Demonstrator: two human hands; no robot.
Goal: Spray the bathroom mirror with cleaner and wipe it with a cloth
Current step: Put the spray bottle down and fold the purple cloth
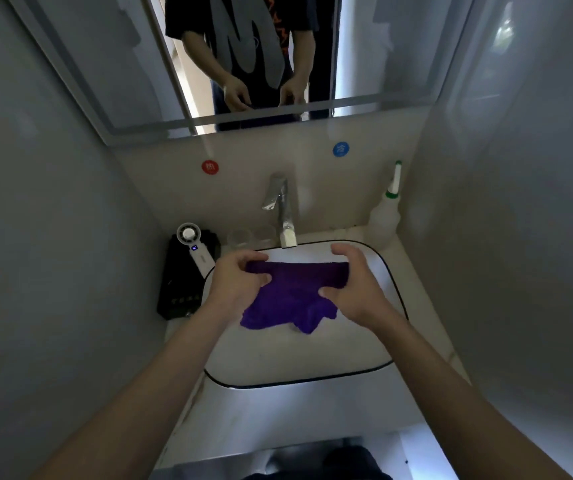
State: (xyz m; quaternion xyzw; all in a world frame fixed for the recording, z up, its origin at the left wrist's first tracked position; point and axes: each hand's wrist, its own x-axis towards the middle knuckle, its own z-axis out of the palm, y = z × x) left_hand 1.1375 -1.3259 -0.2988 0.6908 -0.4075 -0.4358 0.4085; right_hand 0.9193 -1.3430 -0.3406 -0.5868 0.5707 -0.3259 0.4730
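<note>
A purple cloth (290, 296) hangs spread over the white sink basin (298, 362). My left hand (236, 285) grips its left upper corner and my right hand (350, 289) grips its right side, thumb pinching the fabric. The mirror (132, 71) fills the wall above and reflects a person's torso and both hands. A white cleaner bottle with a green-tipped nozzle (387, 209) stands at the back right corner of the counter, apart from both hands.
A chrome faucet (283, 209) rises behind the basin. A black box (182, 282) with a small white handheld fan (193, 244) on it sits to the left, beside two clear glasses (250, 237). Grey walls close in on both sides.
</note>
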